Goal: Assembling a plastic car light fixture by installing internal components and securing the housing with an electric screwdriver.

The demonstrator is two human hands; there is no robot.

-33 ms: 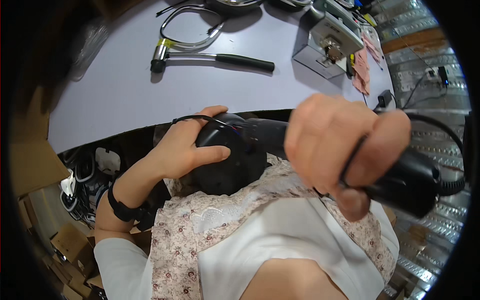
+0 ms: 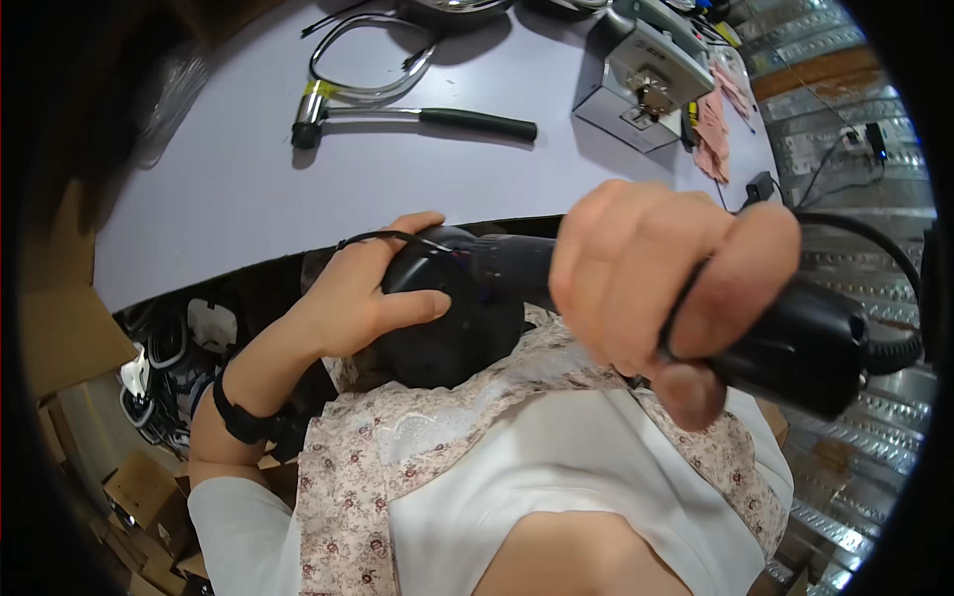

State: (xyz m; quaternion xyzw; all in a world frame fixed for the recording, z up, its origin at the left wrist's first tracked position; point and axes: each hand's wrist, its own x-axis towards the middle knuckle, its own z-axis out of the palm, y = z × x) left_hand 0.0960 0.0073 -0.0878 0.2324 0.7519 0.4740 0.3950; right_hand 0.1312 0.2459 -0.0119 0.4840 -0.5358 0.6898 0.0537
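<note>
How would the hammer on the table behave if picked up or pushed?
The hammer probably feels head-heavy, given its chunky, metallic head and slim shaft. The straight shaft suggests it will stay stiff. Its crosswise head would likely stop it rolling far.

The tool and round part look like smooth, glossy plastic, the hammer pairs a shiny metal shaft with a matt grip, the tabletop is smooth, the rag and apron are cloth, and the carton is matt cardboard.
</note>
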